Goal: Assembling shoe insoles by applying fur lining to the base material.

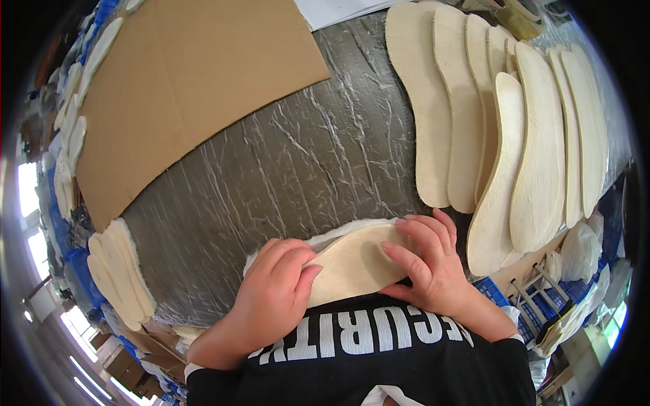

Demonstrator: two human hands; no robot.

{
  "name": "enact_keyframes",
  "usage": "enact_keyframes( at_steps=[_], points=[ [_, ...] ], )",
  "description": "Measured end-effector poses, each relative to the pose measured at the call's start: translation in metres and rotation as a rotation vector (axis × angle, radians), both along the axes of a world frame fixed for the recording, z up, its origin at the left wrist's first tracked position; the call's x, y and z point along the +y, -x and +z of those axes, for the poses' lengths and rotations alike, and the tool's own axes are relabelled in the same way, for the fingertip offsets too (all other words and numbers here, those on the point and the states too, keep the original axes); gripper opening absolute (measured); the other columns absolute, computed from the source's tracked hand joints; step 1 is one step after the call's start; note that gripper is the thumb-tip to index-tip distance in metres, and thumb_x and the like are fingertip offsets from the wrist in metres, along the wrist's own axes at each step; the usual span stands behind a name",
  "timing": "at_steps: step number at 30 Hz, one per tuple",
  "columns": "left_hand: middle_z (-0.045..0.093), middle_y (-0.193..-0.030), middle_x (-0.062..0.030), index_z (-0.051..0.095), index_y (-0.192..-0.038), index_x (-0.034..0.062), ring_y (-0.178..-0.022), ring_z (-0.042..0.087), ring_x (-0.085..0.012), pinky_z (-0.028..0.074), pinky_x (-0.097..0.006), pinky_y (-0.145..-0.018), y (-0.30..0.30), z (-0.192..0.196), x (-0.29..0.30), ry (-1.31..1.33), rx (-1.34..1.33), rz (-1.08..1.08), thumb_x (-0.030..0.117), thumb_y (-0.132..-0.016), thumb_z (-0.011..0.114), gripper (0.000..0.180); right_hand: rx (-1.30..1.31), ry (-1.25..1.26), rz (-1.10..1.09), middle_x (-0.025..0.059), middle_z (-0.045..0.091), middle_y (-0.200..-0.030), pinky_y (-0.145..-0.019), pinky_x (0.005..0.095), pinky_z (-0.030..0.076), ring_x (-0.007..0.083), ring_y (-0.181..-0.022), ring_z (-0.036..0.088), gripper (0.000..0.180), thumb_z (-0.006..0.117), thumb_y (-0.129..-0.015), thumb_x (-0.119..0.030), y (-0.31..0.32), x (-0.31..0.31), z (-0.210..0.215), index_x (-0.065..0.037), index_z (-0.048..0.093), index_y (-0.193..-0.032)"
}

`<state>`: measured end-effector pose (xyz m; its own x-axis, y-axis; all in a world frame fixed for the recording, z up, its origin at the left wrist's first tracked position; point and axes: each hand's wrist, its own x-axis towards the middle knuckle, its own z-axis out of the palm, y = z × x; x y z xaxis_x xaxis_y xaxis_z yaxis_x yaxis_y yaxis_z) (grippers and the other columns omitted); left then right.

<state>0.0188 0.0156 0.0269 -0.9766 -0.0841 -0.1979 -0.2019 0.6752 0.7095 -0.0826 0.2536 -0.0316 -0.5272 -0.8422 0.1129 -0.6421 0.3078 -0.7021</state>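
Observation:
A cream felt insole [352, 260] lies on a white fleecy layer [338, 233] at the near edge of the table, which is wrapped in grey crinkled film [284, 162]. My left hand [274, 291] presses down on the insole's left end with fingers curled. The flat fingers of my right hand [430, 260] press its right end. Both hands touch the same insole.
Several cream insoles [474, 128] lie overlapped in a row at the right. A big brown cardboard sheet [176, 81] covers the far left. A stack of fleece-edged insoles [122, 274] sits at the near left corner, and more insoles [74, 135] line the left edge.

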Motion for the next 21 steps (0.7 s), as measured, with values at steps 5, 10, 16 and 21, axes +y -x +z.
enact_keyframes(
  at_steps=[5, 10, 16, 21],
  points=[
    [0.063, -0.094, -0.0173, 0.061, -0.097, -0.0038, -0.083, 0.061, -0.0334, 0.051, -0.038, -0.073, 0.005, -0.007, -0.001, 0.003, 0.036, -0.012, -0.003, -0.081, 0.069, 0.018, 0.023, -0.056, 0.020, 0.0144, 0.052, -0.128, -0.103, 0.0570, 0.034, 0.0332, -0.117, 0.054, 0.080, 0.083, -0.054, -0.036, 0.004, 0.001, 0.004, -0.018, 0.058, -0.128],
    [0.064, -0.093, -0.0164, 0.062, -0.095, -0.0035, -0.082, 0.062, -0.0331, 0.051, -0.038, -0.073, 0.009, -0.009, -0.002, 0.018, -0.018, 0.019, -0.002, -0.081, 0.070, 0.016, 0.069, -0.094, 0.035, 0.0148, 0.053, -0.129, -0.100, 0.0543, 0.035, 0.0325, -0.116, 0.054, 0.073, 0.078, -0.059, -0.044, 0.007, -0.002, 0.005, -0.016, 0.061, -0.125],
    [0.065, -0.090, -0.0162, 0.063, -0.091, -0.0030, -0.082, 0.062, -0.0335, 0.051, -0.038, -0.072, 0.013, -0.014, -0.005, 0.017, -0.059, 0.028, 0.003, -0.083, 0.069, 0.011, 0.091, -0.134, 0.038, 0.0145, 0.054, -0.128, -0.096, 0.0516, 0.036, 0.0319, -0.114, 0.054, 0.070, 0.074, -0.065, -0.050, 0.008, -0.003, 0.007, -0.015, 0.061, -0.124],
    [0.065, -0.088, -0.0165, 0.063, -0.088, -0.0023, -0.079, 0.063, -0.0333, 0.050, -0.036, -0.071, 0.016, -0.016, -0.007, 0.012, -0.150, 0.053, 0.004, -0.083, 0.068, 0.010, 0.288, 0.074, 0.029, 0.0088, 0.061, -0.118, -0.085, 0.0435, 0.043, 0.0242, -0.099, 0.059, 0.046, 0.074, -0.072, -0.038, 0.008, -0.004, 0.012, -0.012, 0.068, -0.109]
  ],
)
